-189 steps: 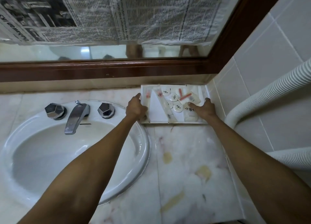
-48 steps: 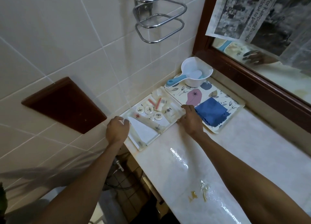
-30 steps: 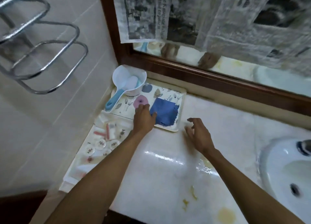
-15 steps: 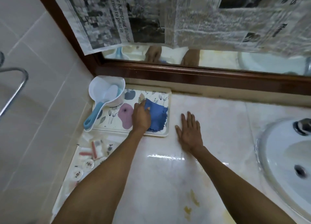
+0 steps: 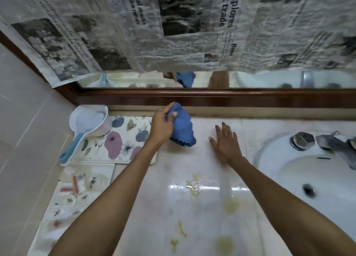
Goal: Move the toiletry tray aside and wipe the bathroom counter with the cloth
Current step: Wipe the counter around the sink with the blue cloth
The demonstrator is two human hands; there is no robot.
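The cloth point(image 5: 183, 129) is clamped in the left hand point(image 5: 161, 125) fingers beside the sink point(image 5: 269, 159); the right hand point(image 5: 225, 142) is spread flat. Wiping the stained counter point(image 5: 192, 217) seems called for next.
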